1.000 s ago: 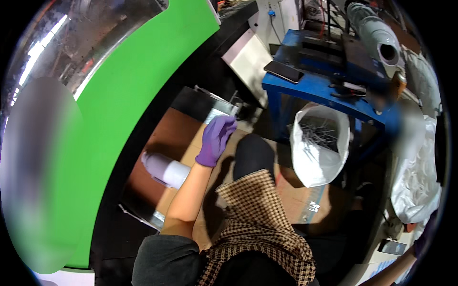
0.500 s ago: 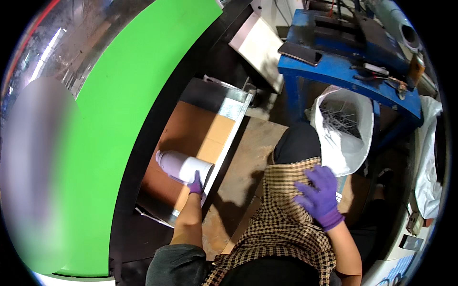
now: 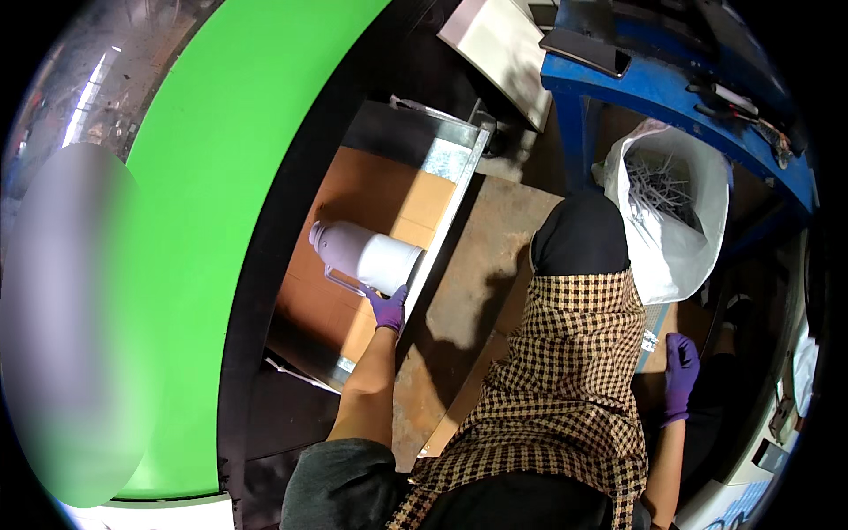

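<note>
Left of centre, the left hand (image 3: 386, 307) spreads wide against the lilac-and-white jug (image 3: 367, 253), which likely wants even support against rolling. I cannot tell whether the right hand (image 3: 680, 375), lower right, holds anything.

The purple-gloved left hand (image 3: 387, 309) is touching the white base of a lilac-and-white jug (image 3: 367, 253), which is lying sideways in a cardboard-lined tray (image 3: 424, 208). The gloved right hand (image 3: 681, 371) is hovering beside the checked apron (image 3: 574, 344). A white bag (image 3: 667, 274) is holding grey strips (image 3: 655, 187) near a blue table (image 3: 654, 93).
</note>
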A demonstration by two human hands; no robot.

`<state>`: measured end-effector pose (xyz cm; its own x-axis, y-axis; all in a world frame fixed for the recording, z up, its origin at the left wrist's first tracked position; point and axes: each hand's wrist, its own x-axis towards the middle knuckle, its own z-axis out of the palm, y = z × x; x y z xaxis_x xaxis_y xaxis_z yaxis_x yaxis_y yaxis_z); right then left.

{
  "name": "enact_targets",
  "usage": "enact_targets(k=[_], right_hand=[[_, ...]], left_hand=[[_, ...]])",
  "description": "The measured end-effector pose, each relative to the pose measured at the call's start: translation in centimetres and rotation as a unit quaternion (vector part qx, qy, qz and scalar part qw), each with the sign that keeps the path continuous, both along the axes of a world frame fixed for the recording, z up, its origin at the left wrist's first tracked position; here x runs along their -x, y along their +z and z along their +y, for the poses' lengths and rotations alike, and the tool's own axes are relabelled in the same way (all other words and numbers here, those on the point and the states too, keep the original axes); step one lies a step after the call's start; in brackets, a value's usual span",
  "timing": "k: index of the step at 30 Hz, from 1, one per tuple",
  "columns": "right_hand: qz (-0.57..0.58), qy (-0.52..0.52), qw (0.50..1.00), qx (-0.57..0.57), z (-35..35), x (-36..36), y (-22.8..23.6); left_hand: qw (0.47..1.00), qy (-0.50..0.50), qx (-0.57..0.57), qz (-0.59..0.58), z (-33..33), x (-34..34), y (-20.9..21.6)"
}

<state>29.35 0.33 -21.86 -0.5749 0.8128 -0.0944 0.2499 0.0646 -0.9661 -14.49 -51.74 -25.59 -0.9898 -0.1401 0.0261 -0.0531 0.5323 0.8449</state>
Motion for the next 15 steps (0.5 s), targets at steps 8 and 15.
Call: enact_targets(k=[8, 15], right_hand=[[-0.018, 0.06, 0.99, -0.128, -1.7, 0.1, 2.1], [-0.034, 0.082, 0.991, -0.1, -0.9, -0.1, 1.3]], left_hand=[[0.927, -0.048, 0.354, -0.113, 2.3, 4.2, 2.1], [0.958, 0.153, 0.231, 0.073, -6.0, 6.1, 0.8]])
